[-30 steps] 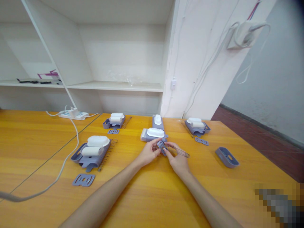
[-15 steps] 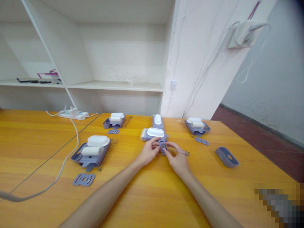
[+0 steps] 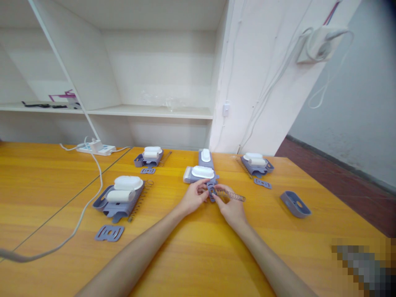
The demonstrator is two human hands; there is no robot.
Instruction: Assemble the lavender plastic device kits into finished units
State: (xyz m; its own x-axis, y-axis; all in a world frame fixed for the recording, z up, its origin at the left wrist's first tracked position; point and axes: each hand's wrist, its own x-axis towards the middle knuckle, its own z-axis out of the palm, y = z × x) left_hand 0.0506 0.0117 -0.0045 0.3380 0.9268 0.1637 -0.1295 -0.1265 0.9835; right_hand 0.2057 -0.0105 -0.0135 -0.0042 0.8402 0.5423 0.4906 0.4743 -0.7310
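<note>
Above the table's middle, my left hand [image 3: 194, 198] is closed on the left side of a small purple-grey slotted plate [image 3: 211, 187]. My right hand [image 3: 230, 207] is closed too, its thumb against the plate's lower part. A thin metal coil spring [image 3: 238, 197] lies across its fingers and sticks out to the right. The spring's near end is at the plate; whether it is hooked on I cannot tell. Just behind my hands lies a purple-grey holder with a white bristled pad [image 3: 203, 172]. Another purple-grey piece with a white pad [image 3: 206, 156] sits farther back.
Purple-grey part sets with white pads and rollers stand at the left [image 3: 120, 198], back left [image 3: 152, 155] and right [image 3: 255, 162], each beside a spring and slotted plate. A purple-grey cup [image 3: 295, 204] lies on the right. A white cable [image 3: 83, 210] crosses the table from a power strip [image 3: 96, 148].
Very little differs. The spring's free end has shifted slightly left and up in my right hand; the plate and both hands stay almost in place.
</note>
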